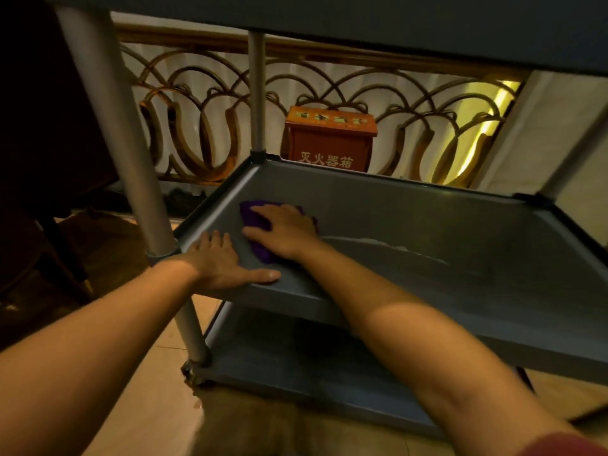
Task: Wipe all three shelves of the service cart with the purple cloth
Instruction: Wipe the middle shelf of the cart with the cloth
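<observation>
The grey service cart fills the view. Its middle shelf [411, 225] lies in front of me, the underside of the top shelf [362, 14] runs overhead, and the bottom shelf [296, 366] shows below. A purple cloth [260, 251] lies crumpled at the left end of the middle shelf. My right hand [283, 230] presses flat on the cloth, fingers pointing left. My left hand [223, 261] rests spread on the shelf's front left rim, beside the corner post [115, 126], holding nothing. A wet streak [378, 245] runs right of the cloth.
Behind the cart stands an ornate metal railing [204, 103] with a red fire-extinguisher box [329, 139] in front of it. Dark wooden furniture [39, 126] stands at the left. A caster [192, 373] sits on the tiled floor [158, 383].
</observation>
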